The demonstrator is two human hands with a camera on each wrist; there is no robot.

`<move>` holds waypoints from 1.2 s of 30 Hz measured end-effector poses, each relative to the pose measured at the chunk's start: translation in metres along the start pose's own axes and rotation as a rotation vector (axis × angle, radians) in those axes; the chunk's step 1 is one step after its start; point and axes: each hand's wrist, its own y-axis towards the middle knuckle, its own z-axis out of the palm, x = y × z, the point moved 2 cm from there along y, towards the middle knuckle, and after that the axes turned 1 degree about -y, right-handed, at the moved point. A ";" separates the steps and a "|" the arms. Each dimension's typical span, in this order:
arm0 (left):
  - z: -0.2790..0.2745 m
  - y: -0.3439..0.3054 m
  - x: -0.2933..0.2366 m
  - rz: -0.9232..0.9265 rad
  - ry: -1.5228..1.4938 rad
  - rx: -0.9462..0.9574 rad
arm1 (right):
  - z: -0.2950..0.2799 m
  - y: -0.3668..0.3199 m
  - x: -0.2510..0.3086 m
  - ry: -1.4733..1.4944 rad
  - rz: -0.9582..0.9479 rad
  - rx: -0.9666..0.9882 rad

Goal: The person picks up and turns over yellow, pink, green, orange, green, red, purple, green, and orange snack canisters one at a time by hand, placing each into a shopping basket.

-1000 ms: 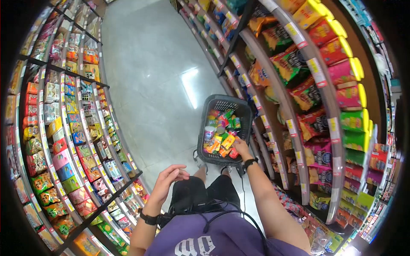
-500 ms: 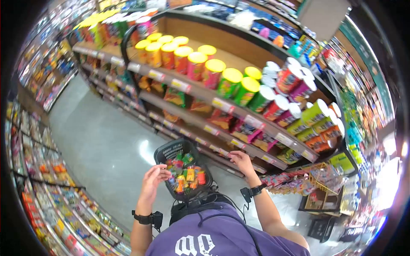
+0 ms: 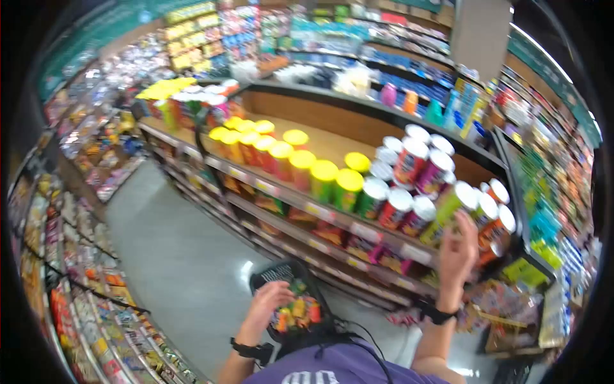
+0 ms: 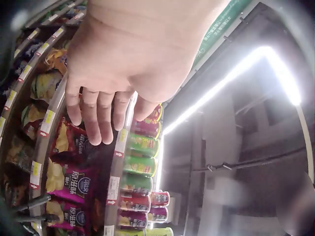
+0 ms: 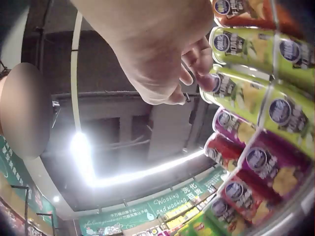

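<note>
My right hand [image 3: 458, 253] is raised to the shelf's right end, in front of lime-green snack canisters [image 3: 462, 197] with white lids. In the right wrist view its fingertips lie right at the end of one lime-green canister [image 5: 241, 93], fingers slightly bent and not wrapped round it. My left hand [image 3: 272, 302] hangs over the dark shopping basket [image 3: 276, 271], hiding part of it. Its fingers are loose and hold nothing in the left wrist view. Colourful snack packs [image 3: 299, 312] fill the basket, which stands on the floor close to my body.
Yellow-lidded canisters [image 3: 302, 168] line the top shelf to the left, with red and purple ones [image 3: 410, 163] stacked beside the lime-green group. Bagged chips [image 4: 69, 176] sit on lower shelves. Another snack rack [image 3: 83, 307] borders the grey aisle floor [image 3: 185, 256] on the left.
My right hand has left the basket and risen rightward to the lime-green canisters. The view has swung from the aisle toward the canister shelf. My left hand stays low, now over the basket.
</note>
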 end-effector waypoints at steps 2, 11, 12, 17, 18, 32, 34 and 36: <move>0.005 0.005 0.003 0.026 -0.004 -0.024 | -0.010 0.019 -0.013 -0.093 -0.052 -0.050; 0.039 -0.002 0.030 0.077 -0.027 -0.107 | -0.007 0.047 -0.047 -0.191 0.017 0.107; 0.038 -0.002 0.036 0.054 -0.023 -0.092 | -0.008 0.046 -0.043 -0.109 0.107 0.145; 0.047 -0.007 0.038 0.041 -0.033 -0.095 | -0.006 0.044 -0.034 -0.065 -0.001 0.094; 0.048 -0.007 0.036 0.054 -0.034 -0.108 | -0.007 0.044 -0.032 -0.024 0.052 0.122; 0.045 -0.043 -0.003 0.128 0.066 -0.044 | -0.008 0.041 0.029 0.100 -0.020 0.115; 0.041 -0.052 -0.010 0.160 0.081 -0.029 | 0.005 0.034 0.055 0.337 0.028 0.177; 0.045 -0.063 -0.018 0.209 0.125 -0.049 | 0.036 0.011 0.076 0.543 0.134 0.349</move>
